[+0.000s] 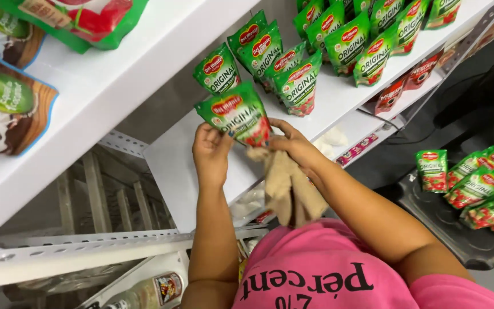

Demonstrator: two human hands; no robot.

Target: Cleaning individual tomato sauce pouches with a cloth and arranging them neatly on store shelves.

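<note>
A green and red sauce pouch (pixel 236 114) is held up in front of a white shelf (pixel 172 160). My left hand (pixel 210 151) grips its lower left edge. My right hand (pixel 294 144) presses a beige cloth (pixel 288 189) against the pouch's lower right corner; the cloth hangs down from that hand. Behind the pouch, several like pouches (pixel 270 63) stand upright on the same shelf.
More green pouches (pixel 367 34) stand further along the shelf. A black tray (pixel 458 229) at the right holds several pouches lying flat. Bags with brown and white print (pixel 4 103) sit on the upper shelf at left. Small red sachets (pixel 407 83) stand on a lower shelf.
</note>
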